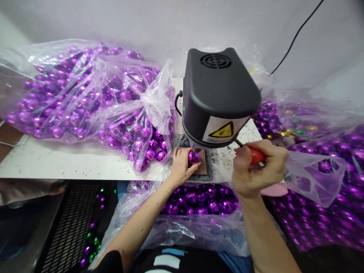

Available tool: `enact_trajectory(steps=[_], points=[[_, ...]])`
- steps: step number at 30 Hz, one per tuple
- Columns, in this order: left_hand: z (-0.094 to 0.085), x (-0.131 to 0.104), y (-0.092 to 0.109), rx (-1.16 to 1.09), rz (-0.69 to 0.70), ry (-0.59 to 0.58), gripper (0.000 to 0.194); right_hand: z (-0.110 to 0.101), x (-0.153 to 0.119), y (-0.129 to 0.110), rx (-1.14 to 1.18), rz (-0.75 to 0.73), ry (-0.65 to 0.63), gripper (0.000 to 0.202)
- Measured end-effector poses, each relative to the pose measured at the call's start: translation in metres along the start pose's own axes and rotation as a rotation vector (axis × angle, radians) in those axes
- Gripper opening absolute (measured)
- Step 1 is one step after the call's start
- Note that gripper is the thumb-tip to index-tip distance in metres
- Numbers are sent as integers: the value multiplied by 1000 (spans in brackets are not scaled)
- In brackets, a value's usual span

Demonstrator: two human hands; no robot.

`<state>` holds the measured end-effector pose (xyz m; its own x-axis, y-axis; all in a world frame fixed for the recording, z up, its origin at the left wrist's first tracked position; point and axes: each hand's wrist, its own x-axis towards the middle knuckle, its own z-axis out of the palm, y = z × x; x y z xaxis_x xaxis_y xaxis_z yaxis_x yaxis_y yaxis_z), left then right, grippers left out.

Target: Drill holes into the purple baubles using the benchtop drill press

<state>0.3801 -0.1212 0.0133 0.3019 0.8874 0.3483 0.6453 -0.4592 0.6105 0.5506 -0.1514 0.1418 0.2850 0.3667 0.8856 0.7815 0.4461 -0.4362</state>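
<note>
Below the head of a black bench drill press [222, 83], my left hand [182, 165] pinches a shiny purple faceted ball [194, 157]. The ball rests over a small brown board [200, 167] on a dark base. The tip of the tool meets the ball's top, though the black housing hides most of it. Off to the right, my right hand [257, 167] is wrapped round the red knob [257, 155] of the machine's lever.
A large clear bag [79, 94] full of purple balls lies on the white table [57, 161] at left. Loose purple balls [201, 197] fill an open bag in front of me. More bagged balls [321, 212] are at right. A black crate [71, 223] stands lower left.
</note>
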Motion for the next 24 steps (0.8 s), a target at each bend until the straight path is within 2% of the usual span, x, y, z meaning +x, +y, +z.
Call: enact_trajectory(steps=[6, 15, 18, 24], points=[[-3, 1, 3, 6, -12, 1, 42, -1, -18, 8, 116, -33, -49, 20], [-5, 1, 5, -6, 7, -1, 44, 10, -30, 17, 163, -64, 40, 24], [-5, 1, 4, -21, 4, -13, 45, 9, -30, 19, 130, -125, 22, 26], [-5, 0, 2, -39, -9, -17, 47, -1, -25, 17, 59, -148, -97, 6]])
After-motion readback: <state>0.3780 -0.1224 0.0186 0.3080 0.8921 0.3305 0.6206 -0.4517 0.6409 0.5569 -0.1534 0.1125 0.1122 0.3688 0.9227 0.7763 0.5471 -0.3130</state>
